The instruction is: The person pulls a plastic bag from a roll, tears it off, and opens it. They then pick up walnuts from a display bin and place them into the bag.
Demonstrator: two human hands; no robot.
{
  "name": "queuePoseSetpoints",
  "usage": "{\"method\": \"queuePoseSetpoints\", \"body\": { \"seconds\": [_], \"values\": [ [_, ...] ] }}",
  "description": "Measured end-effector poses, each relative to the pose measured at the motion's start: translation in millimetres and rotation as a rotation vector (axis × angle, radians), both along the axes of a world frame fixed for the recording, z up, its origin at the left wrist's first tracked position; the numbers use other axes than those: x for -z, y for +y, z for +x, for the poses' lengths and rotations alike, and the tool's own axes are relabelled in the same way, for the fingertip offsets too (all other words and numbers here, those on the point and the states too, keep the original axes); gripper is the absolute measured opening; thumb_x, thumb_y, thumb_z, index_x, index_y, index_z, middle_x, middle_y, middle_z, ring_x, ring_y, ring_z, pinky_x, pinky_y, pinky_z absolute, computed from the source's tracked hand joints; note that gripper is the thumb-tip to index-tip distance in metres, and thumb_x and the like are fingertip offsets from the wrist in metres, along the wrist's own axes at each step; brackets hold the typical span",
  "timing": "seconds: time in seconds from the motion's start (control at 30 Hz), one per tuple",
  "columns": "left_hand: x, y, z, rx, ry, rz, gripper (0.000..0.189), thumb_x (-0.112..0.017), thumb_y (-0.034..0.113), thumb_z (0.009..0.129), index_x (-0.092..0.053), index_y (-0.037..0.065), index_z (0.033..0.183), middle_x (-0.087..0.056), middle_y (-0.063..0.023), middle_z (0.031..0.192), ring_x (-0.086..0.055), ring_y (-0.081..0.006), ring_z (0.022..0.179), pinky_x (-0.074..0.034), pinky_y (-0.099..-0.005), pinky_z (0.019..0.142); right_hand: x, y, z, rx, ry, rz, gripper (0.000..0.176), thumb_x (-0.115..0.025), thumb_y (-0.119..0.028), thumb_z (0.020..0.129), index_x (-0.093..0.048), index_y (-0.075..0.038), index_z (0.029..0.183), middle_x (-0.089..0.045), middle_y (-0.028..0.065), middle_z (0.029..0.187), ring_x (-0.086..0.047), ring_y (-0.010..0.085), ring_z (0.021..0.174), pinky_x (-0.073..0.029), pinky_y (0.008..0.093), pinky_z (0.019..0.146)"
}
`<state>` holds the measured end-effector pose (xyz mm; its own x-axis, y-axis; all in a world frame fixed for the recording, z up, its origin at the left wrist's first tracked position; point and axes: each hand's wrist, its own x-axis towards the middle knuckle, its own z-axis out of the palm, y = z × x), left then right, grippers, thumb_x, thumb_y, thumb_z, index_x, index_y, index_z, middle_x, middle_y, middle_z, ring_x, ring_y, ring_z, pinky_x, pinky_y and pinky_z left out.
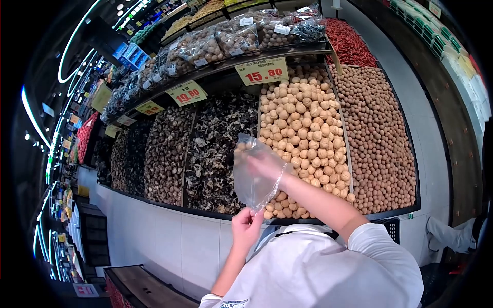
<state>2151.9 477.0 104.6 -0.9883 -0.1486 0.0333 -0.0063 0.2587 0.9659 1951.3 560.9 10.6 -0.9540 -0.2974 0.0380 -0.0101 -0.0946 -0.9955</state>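
A clear plastic bag (245, 182) hangs over the border between the walnuts and the dried black fungus. My left hand (245, 229) pinches the bag's lower edge between thumb and fingers, at the front rim of the bins. My right hand (266, 167) reaches into the bag from the right, and the film blurs its fingers; I cannot tell whether they are closed. Some tan round shapes show through the upper left part of the bag. Heaped walnuts (308, 131) fill the bin beside and beneath my right forearm. Left of the bag lies the dried black fungus (213, 164).
Smaller brown nuts (377, 138) fill the bin at the right, with dried red chillies (351, 41) behind. Dried mushrooms (167, 149) lie farther left. Above the bins runs a shelf of bagged goods (221, 41) with price signs (262, 71). A person's leg (452, 233) shows at the right.
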Motion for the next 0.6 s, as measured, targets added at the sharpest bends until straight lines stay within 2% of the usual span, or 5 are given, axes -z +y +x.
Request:
{"method": "queuePoseSetpoints", "body": {
  "seconds": [0.2,0.27,0.37,0.43,0.6],
  "values": [
    [-1.1,-0.9,-0.7,-0.040,0.001,0.076,0.025,-0.066,0.004,0.096,-0.055,0.003,0.074,-0.051,0.0078,0.069,-0.040,-0.0004,0.064,-0.032,-0.0194,0.055,24.0,19.3,26.9,0.000,0.001,-0.081,0.035,-0.063,-0.021,0.097,-0.064,0.000,0.124,-0.072,0.0139,0.109,-0.069,0.0244,0.097,-0.055,0.0361,0.084],
    [1.3,0.2,-2.8,-0.044,0.005,0.076,0.024,-0.066,0.004,0.097,-0.056,0.003,0.074,-0.051,0.0074,0.069,-0.041,-0.0003,0.064,-0.032,-0.0194,0.055,36.3,34.3,48.3,0.165,0.468,0.046,0.033,-0.066,-0.017,0.096,-0.064,0.001,0.123,-0.071,0.0130,0.107,-0.069,0.0251,0.096,-0.055,0.0356,0.084],
    [5.4,0.5,-5.5,-0.069,0.007,0.171,0.024,-0.064,0.004,0.097,-0.056,0.003,0.075,-0.053,0.0067,0.069,-0.043,-0.0006,0.063,-0.033,-0.0194,0.055,-8.4,89.1,97.1,-0.099,0.076,0.128,0.028,-0.066,-0.015,0.097,-0.065,0.001,0.120,-0.071,0.0095,0.102,-0.068,0.0209,0.091,-0.055,0.0326,0.081],
    [4.0,1.0,-7.6,-0.079,0.003,0.206,0.024,-0.063,0.008,0.099,-0.057,0.003,0.076,-0.055,0.0057,0.069,-0.044,-0.0011,0.062,-0.033,-0.0192,0.055,-12.0,110.7,120.5,-0.258,-0.155,-0.077,0.024,-0.065,-0.014,0.098,-0.066,0.001,0.117,-0.070,0.0059,0.095,-0.066,0.0126,0.086,-0.054,0.0274,0.076],
    [15.4,-13.5,-9.2,0.006,0.002,0.206,0.030,-0.066,0.021,0.098,-0.056,0.004,0.076,-0.053,0.0046,0.067,-0.044,-0.0030,0.059,-0.033,-0.0211,0.053,-3.5,161.5,145.0,0.057,-0.273,-0.056,0.017,-0.067,-0.013,0.097,-0.068,0.002,0.106,-0.069,0.0023,0.089,-0.062,0.0064,0.076,-0.051,0.0233,0.067]
  ]
}}
